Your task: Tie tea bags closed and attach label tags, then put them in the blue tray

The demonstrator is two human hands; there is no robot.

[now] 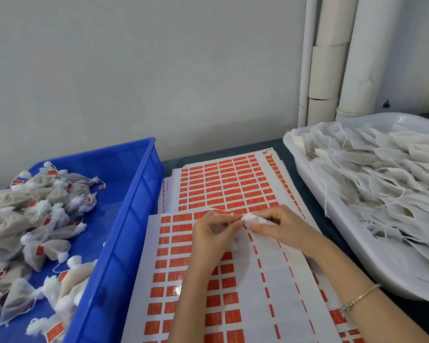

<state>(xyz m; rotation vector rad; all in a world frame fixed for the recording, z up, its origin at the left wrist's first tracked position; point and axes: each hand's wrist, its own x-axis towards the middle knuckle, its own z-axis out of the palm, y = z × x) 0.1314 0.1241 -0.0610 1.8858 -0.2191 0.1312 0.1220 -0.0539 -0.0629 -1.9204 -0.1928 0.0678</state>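
Orange-red rectangular sticker labels on white sheet [159, 278], foremost; above it, left hand [212, 235] and right hand [281, 226], both curled, pinch small white mesh tea bag [253, 220]; advise keeping neck tight while tagging; blue plastic tray [129, 219] alongside, left

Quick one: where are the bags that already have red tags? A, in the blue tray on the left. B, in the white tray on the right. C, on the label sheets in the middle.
A: the tagged bags lie piled in the blue tray, while the white tray holds only untagged bags.
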